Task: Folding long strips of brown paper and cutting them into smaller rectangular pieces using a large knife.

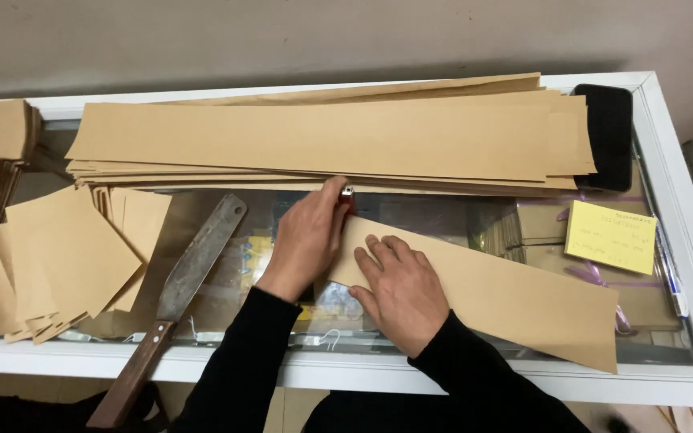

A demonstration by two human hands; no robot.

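A long brown paper strip lies slanted on the glass counter top. My right hand presses flat on the strip's left end, fingers apart. My left hand is curled just left of that end, closed on a small red and silver object at the strip's top corner; what the object is cannot be told. Both arms wear black sleeves.
A stack of long brown paper strips fills the back of the counter. Cut square sheets pile at the left beside a big wooden-handled knife. A black phone, a yellow note and a pen lie at the right.
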